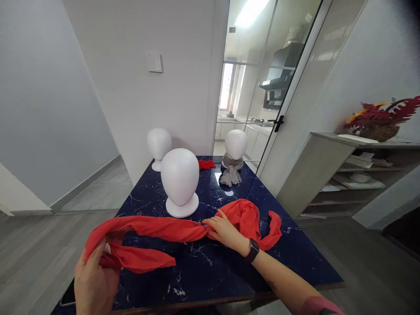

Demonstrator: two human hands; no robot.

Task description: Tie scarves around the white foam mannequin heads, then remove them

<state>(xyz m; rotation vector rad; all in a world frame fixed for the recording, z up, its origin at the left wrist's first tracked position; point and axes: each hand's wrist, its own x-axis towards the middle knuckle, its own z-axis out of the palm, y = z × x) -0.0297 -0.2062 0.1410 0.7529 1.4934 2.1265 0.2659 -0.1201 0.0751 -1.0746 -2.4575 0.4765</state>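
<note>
A long red scarf [164, 228] stretches between my two hands above the dark blue marbled table [203, 275]. At the lower left, my left hand [96, 273] is closed round it, and a loose end hangs back toward the middle. My right hand [226, 232], with a watch on its wrist, grips the scarf near the table's centre. Beyond that hand the rest lies looped on the tabletop to the right. Just behind the stretched part stands a white foam head [180, 179] on a round base, bare and upright, not touched by either hand.
Farther back stand a second bare foam head [159, 146] and, at right, a foam head [236, 144] wearing a grey scarf [231, 170]. Another red cloth [206, 164] lies near the wall. A glass door [249, 87] and a shelf unit [328, 166] are beyond.
</note>
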